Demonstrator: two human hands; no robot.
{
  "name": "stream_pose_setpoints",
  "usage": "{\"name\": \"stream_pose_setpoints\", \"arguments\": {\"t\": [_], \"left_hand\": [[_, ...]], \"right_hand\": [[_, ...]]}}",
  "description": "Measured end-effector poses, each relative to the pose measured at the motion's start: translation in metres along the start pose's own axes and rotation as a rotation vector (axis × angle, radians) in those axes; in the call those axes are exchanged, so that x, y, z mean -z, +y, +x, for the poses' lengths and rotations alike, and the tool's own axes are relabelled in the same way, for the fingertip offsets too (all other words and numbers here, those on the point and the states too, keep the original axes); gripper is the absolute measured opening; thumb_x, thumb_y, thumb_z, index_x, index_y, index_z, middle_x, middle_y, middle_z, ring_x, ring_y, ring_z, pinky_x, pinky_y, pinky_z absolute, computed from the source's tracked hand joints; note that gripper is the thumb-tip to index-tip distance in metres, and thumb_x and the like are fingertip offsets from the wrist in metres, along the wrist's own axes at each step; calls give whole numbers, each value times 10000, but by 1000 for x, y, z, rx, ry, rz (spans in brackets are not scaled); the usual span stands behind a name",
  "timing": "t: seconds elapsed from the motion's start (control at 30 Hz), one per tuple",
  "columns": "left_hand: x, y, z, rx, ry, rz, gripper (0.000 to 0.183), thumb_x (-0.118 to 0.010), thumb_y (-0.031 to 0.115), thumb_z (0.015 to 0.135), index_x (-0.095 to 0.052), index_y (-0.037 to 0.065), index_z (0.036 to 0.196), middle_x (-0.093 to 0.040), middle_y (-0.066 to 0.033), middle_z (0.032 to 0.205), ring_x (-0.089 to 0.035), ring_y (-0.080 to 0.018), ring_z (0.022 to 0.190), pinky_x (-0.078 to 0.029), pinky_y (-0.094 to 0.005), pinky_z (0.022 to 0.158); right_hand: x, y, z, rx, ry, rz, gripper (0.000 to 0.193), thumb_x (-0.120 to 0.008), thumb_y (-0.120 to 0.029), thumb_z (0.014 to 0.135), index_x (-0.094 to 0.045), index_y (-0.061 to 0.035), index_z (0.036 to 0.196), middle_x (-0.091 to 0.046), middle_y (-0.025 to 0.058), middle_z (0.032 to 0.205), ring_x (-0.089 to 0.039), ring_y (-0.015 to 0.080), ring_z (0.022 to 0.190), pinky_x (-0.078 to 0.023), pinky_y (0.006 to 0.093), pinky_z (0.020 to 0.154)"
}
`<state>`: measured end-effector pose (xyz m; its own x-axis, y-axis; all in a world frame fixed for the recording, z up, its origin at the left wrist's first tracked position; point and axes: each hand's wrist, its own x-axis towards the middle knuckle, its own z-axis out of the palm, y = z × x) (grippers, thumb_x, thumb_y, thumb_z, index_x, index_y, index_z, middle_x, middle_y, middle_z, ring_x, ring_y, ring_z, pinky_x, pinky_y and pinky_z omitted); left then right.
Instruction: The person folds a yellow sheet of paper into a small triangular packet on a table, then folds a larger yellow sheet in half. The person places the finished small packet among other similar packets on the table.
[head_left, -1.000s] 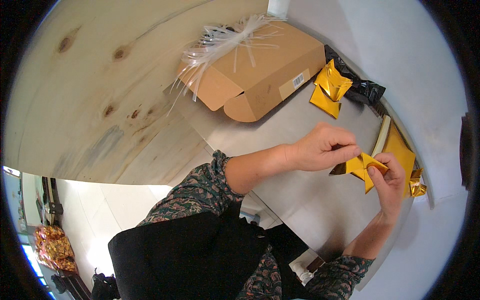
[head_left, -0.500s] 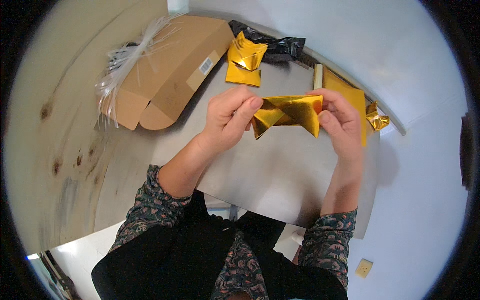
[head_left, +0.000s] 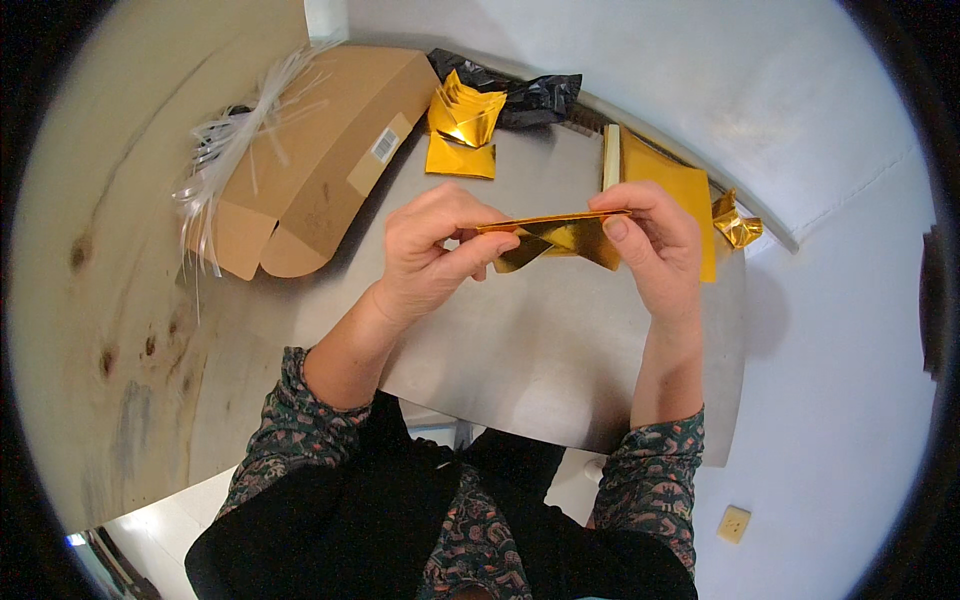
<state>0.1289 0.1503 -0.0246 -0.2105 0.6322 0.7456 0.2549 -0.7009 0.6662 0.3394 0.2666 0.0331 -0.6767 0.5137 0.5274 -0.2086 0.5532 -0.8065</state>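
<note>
A folded piece of shiny gold paper [head_left: 560,237] is held up between my two hands above the grey table. My left hand [head_left: 432,240] pinches its left end between thumb and fingers. At the other end, my right hand [head_left: 655,240] has it gripped the same way. The paper's long edge is tilted toward me, and two pointed flaps hang below it. Farther back lie several folded gold pieces [head_left: 467,108], stacked in a leaning row. To the right rests a pile of flat gold sheets [head_left: 665,190], partly behind my right hand.
A brown cardboard box [head_left: 330,150] lies at the back left, with a bundle of clear plastic strips [head_left: 240,140] over its left side. Black plastic [head_left: 540,98] sits by the back edge. A crumpled gold piece [head_left: 738,222] is at the far right, beside the wall.
Both hands still grip the folded gold paper. It has tipped so that its upper edge shows more and its front face less. The whole view has shifted slightly.
</note>
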Motion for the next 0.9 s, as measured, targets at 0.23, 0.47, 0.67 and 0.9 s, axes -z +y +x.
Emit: {"name": "stream_pose_setpoints", "arguments": {"t": [0.23, 0.47, 0.67, 0.9], "left_hand": [[-3, -1, -1, -31, 43, -13, 125, -798, 14, 821, -718, -4, 915, -632, -59, 794, -617, -81, 561, -443, -201, 480], [4, -7, 6, -181, -34, 34, 159, -818, 27, 801, -719, 12, 925, -663, -69, 800, -625, -99, 600, -463, -224, 529], [-2, -2, -2, 4, 6, -122, 96, -770, 17, 852, -707, 9, 924, -652, -71, 822, -621, -99, 614, -469, -224, 534], [0, -3, 1, -66, -54, -78, 54, -689, 59, 937, -685, 12, 910, -601, -56, 797, -599, -81, 589, -427, -216, 494]], "right_hand": [[-2, 7, -1, 21, 83, 71, 155, -745, -42, 878, -696, -26, 1024, -668, 25, 963, -591, 92, 876, -469, 234, 782], [0, 7, 0, 121, 120, 9, 154, -766, -18, 852, -694, -20, 988, -675, 27, 937, -593, 97, 856, -462, 230, 763], [-1, 7, -2, 156, 132, 69, 132, -755, 10, 852, -695, -19, 966, -673, 26, 920, -580, 96, 823, -451, 230, 726], [1, 12, -1, 198, 109, 51, 90, -740, 6, 867, -692, -19, 939, -667, 29, 901, -567, 91, 795, -433, 224, 695]]}}
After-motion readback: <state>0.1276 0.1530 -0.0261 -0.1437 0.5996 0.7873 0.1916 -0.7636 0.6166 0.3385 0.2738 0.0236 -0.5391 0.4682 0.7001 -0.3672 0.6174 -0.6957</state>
